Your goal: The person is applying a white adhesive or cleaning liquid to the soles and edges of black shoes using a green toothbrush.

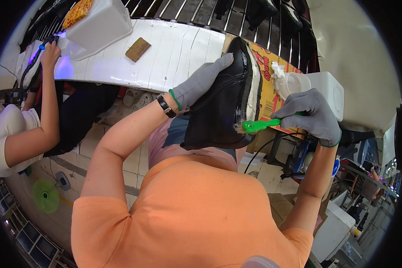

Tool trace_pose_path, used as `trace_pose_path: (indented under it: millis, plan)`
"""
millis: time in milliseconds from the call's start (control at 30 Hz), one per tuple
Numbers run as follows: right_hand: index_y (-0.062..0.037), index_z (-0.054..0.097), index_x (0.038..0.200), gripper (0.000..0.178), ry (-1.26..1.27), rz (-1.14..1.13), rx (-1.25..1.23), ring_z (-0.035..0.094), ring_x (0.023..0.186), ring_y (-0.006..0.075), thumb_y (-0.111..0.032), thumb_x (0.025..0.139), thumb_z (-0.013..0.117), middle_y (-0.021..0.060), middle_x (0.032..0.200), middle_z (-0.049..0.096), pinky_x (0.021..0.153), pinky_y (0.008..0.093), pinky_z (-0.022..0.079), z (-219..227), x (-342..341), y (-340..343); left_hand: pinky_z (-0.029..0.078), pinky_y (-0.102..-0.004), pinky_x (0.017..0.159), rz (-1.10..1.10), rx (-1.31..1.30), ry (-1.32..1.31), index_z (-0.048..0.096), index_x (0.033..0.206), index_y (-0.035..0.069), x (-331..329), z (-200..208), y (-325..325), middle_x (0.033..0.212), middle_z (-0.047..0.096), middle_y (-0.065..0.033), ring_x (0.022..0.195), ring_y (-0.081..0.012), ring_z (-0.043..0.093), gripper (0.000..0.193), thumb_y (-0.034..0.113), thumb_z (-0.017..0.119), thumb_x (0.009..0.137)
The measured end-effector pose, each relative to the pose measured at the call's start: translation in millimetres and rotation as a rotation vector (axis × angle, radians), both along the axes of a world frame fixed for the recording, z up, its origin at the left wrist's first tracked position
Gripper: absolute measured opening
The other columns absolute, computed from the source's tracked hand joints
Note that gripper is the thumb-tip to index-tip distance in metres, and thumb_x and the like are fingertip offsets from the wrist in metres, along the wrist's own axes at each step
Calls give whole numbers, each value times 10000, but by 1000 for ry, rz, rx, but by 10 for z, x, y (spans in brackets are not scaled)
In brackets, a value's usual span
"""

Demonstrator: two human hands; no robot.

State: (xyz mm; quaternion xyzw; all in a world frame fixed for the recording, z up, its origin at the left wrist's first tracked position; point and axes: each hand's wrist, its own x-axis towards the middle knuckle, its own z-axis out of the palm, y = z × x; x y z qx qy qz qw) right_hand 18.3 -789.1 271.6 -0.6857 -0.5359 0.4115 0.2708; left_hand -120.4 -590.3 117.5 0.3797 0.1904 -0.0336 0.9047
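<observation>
Our left hand (201,82) grips the black shoe (223,102) sole-up; our right hand (315,116) holds the green brush (259,125) at its heel. We'd best stroke evenly along the sole's edge.

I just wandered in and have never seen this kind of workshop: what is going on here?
A person in grey gloves holds a black shoe on its side with the left hand. The right hand grips a green brush, its bristles against the shoe's pale sole edge. A white plastic jug stands just beyond. To the left, another person's hand works at the white bench.
</observation>
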Motion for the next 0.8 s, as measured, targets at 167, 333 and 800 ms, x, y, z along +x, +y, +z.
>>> trace_pose_path:
  millis: [167, 333, 800]
  plan:
    - [35, 736, 857, 241, 28, 76, 62, 632, 654, 175, -60, 650, 813, 117, 725, 692, 623, 283, 463, 71, 35, 156, 499, -303, 969, -200, -207, 49, 503, 1331, 50, -17, -4, -96, 1271, 603, -123, 1088, -179, 621, 490, 419, 439, 1015]
    - [3, 750, 908, 210, 90, 153, 43, 642, 693, 131, -71, 719, 798, 73, 762, 713, 655, 264, 484, 103, 90, 363, 470, -307, 1017, -293, -433, -57, 465, 1382, 56, -50, 79, -245, 1335, 566, -100, 1134, -162, 601, 461, 361, 370, 1049]
    - [37, 739, 881, 201, 196, 121, 37, 652, 686, 108, -8, 693, 796, 83, 756, 712, 652, 222, 497, -58, 192, 572, 458, -261, 944, -633, 64, -188, 597, 1243, 50, -656, 613, -364, 1248, 607, -106, 1106, -114, 581, 364, 127, 681, 897]
